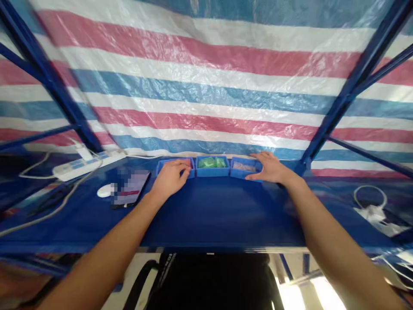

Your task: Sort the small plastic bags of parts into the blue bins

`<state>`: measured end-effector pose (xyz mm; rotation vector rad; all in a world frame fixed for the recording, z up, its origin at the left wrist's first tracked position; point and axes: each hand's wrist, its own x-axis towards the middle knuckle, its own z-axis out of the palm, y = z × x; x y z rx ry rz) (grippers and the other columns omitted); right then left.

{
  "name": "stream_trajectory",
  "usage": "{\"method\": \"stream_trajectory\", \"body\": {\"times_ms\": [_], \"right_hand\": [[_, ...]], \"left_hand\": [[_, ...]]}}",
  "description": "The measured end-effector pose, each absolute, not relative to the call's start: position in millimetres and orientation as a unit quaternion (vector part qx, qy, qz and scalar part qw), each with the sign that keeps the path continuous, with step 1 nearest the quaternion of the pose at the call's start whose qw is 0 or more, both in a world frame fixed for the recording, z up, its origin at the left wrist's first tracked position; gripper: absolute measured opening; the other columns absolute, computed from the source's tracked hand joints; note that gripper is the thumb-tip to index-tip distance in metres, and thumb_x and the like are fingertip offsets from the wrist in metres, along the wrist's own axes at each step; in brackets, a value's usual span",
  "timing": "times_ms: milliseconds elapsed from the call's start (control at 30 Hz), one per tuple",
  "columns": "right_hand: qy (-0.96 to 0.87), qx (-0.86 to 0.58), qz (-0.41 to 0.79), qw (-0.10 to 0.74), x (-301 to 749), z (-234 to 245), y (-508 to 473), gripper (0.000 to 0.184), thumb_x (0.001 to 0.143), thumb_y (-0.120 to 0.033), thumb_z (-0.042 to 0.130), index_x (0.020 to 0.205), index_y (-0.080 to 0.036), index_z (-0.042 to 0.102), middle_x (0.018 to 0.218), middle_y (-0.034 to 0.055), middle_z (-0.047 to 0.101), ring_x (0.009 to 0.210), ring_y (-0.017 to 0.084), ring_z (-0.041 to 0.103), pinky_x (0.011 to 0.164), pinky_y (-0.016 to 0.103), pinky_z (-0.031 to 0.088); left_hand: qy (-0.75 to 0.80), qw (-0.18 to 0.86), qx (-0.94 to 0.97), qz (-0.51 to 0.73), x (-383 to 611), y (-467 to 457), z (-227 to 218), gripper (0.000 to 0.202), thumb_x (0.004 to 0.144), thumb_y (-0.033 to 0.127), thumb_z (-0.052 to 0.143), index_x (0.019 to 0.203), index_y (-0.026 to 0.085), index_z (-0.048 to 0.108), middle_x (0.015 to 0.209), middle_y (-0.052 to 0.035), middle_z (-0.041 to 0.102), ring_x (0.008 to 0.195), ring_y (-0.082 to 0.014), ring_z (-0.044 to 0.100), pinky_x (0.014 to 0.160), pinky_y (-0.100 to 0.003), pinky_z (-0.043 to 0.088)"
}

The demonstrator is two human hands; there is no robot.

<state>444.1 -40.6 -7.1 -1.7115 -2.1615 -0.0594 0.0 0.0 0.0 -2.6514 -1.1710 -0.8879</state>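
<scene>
Three small blue bins stand side by side at the back of the blue tabletop. My left hand (171, 177) bends over the left blue bin (192, 173), its thumb by the near wall and fingers over the top; orange-red contents show past them. The middle blue bin (213, 173) holds green items (211, 162), and neither hand touches it. At the right blue bin (237, 174), my right hand (269, 167) spans the width, fingers at the far rim and thumb at the near wall. Pale small pieces (244, 166) lie inside; their kind is unclear.
On the left are a phone (132, 189), a white mouse-like object (105, 190) and a white power strip (87, 165) with cables. A white coiled cable (371, 202) lies at right. Blue metal posts (338, 103) and a striped tarp (206, 86) bound the back.
</scene>
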Motion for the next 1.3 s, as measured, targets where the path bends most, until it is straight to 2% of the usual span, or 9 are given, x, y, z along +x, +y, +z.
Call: {"method": "stream_trajectory", "body": {"times_ms": [200,400,567,667,867,933,1033,1167,1300], "right_hand": [[-0.76,-0.593,0.095,0.249,461,-9,-36,0.103,0.071,-0.068,0.087,0.158,-0.024,0.053,0.158,0.0134,0.058,0.145,0.04,0.056,0.123,0.055,0.044],[-0.735,-0.587,0.124,0.316,458,4,-46,0.1,0.067,-0.061,0.092,0.154,-0.026,0.055,0.143,0.0128,0.068,0.126,0.037,0.068,0.113,0.051,0.053],[-0.692,-0.566,0.068,0.442,460,14,-50,0.103,0.066,-0.061,0.094,0.154,-0.027,0.053,0.139,0.0132,0.066,0.122,0.035,0.067,0.112,0.054,0.052],[-0.683,-0.518,0.118,0.501,451,20,-54,0.104,0.066,-0.058,0.095,0.156,-0.028,0.051,0.138,0.0119,0.066,0.117,0.031,0.067,0.11,0.051,0.054],[-0.718,-0.402,0.274,0.498,412,29,-72,0.103,0.07,-0.049,0.097,0.159,-0.035,0.047,0.147,0.0091,0.062,0.131,0.029,0.062,0.109,0.043,0.056],[-0.727,-0.377,0.333,0.466,397,27,-78,0.108,0.068,-0.046,0.098,0.161,-0.037,0.044,0.152,0.0093,0.057,0.125,0.029,0.065,0.098,0.041,0.062],[-0.733,-0.36,0.373,0.441,375,21,-85,0.111,0.069,-0.042,0.099,0.163,-0.039,0.041,0.156,0.0099,0.053,0.127,0.031,0.065,0.094,0.04,0.064],[-0.719,-0.34,0.351,0.495,353,12,-89,0.119,0.066,-0.042,0.101,0.165,-0.043,0.035,0.165,0.0087,0.043,0.139,0.034,0.058,0.109,0.049,0.058],[-0.701,-0.328,0.31,0.552,335,4,-88,0.128,0.062,-0.045,0.103,0.167,-0.044,0.029,0.169,0.0098,0.036,0.146,0.036,0.052,0.117,0.054,0.052]], "left_hand": [[-0.367,0.073,-0.847,-0.378,11,-12,6,0.029,0.104,0.032,0.053,0.104,0.021,0.08,0.121,-0.0084,0.077,0.121,-0.028,0.065,0.114,-0.049,0.047],[-0.295,0.0,-0.865,-0.406,20,-31,9,0.023,0.104,0.031,0.056,0.099,0.019,0.075,0.11,-0.0086,0.077,0.105,-0.0232,0.07,0.098,-0.039,0.054],[-0.285,-0.131,-0.902,-0.296,31,-36,0,0.033,0.106,0.041,0.054,0.128,0.021,0.069,0.101,-0.0054,0.077,0.085,-0.0184,0.072,0.073,-0.028,0.057],[-0.286,-0.166,-0.906,-0.264,37,-37,-4,0.04,0.105,0.045,0.054,0.136,0.022,0.066,0.106,-0.0063,0.078,0.087,-0.0187,0.072,0.067,-0.026,0.056],[-0.302,-0.183,-0.903,-0.244,37,-36,-3,0.043,0.105,0.047,0.056,0.139,0.023,0.065,0.117,-0.0082,0.077,0.097,-0.0217,0.074,0.074,-0.03,0.059],[-0.305,-0.188,-0.898,-0.257,37,-36,-2,0.044,0.107,0.048,0.052,0.142,0.023,0.064,0.122,-0.0088,0.076,0.101,-0.0229,0.074,0.085,-0.034,0.06],[-0.305,-0.2,-0.887,-0.283,39,-40,-1,0.049,0.11,0.051,0.047,0.148,0.023,0.059,0.131,-0.0108,0.074,0.115,-0.0265,0.071,0.104,-0.041,0.056],[-0.304,-0.256,-0.877,-0.269,42,-46,-2,0.061,0.106,0.056,0.055,0.159,0.026,0.049,0.146,-0.0114,0.066,0.122,-0.0278,0.069,0.106,-0.044,0.056],[-0.29,-0.294,-0.876,-0.249,42,-49,-3,0.094,0.09,0.057,0.079,0.168,0.028,0.035,0.157,-0.0144,0.057,0.129,-0.0325,0.065,0.106,-0.047,0.056]]}}
